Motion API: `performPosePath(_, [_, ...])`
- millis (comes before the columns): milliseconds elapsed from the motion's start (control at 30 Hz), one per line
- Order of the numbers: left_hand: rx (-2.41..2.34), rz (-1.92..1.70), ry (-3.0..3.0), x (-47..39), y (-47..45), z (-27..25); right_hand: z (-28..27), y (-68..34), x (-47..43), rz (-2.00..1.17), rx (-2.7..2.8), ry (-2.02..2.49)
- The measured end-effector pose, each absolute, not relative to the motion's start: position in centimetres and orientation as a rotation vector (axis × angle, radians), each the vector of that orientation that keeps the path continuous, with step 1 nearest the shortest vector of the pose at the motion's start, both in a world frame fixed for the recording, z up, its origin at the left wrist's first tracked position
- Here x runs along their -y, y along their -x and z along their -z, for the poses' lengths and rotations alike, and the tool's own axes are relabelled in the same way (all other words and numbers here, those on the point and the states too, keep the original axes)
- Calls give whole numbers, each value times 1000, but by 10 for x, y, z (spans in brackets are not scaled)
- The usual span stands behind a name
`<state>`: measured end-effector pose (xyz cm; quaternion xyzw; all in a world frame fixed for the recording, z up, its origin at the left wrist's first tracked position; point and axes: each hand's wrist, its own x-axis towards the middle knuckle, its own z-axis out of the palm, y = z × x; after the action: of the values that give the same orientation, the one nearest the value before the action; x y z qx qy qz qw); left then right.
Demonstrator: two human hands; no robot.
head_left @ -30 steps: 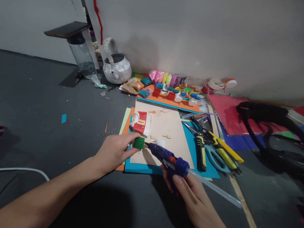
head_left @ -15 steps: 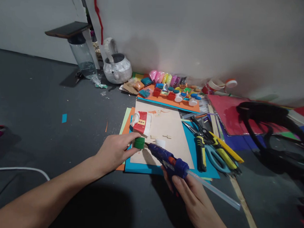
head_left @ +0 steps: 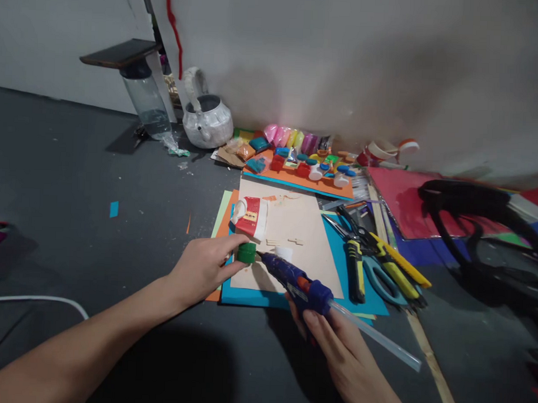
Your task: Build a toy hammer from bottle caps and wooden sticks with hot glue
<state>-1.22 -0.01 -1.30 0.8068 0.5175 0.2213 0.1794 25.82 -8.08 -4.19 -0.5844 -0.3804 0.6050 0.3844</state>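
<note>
Nearest, right of the green cap (head_left: 246, 253), the right hand (head_left: 334, 345) wraps its grip round the handle of a blue glue gun (head_left: 288, 275); a clear glue stick (head_left: 379, 337) juts from the rear, and snagging it could swing the nozzle. The left hand (head_left: 200, 267) has its grip clamped on the green cap, above the cream sheet (head_left: 319, 268). The nozzle meets or nearly meets the cap's right side, I cannot tell which; with fingertips this near, overflowing hot glue could burn them or drip onto the sheet. Right of the cap lie a white piece (head_left: 283, 252) and wooden strips (head_left: 295, 242) in 2 groups; dipping the gun could displace them. Just beyond the cap, a red-and-white cup (head_left: 249, 217) could be knocked by a slipping left hand. Farthest, beyond and left of the cap, a dark panel (head_left: 122, 52) sits on a bottle (head_left: 144, 100) and could topple if the table (head_left: 76, 159) were jolted
</note>
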Motion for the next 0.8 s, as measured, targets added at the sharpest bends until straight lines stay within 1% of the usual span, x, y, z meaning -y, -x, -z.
performPosePath(133, [-1460, -642, -2305, 0, 13, 14, 24, -258, 80, -1608, 1049, 1523])
performPosePath(367, [-1456, -660, -2304, 1, 13, 15, 24, -258, 82, -1523, 1122, 1576])
performPosePath(500, [-1459, -621, -2289, 0, 13, 13, 23, -257, 84, -1574, 1024, 1532])
performPosePath(633, [-1476, -602, -2277, 0, 13, 13, 23, -254, 85, -1558, 1015, 1539])
performPosePath(800, [-1474, -600, -2262, 0, 13, 13, 24, -252, 85, -1665, 822, 1468])
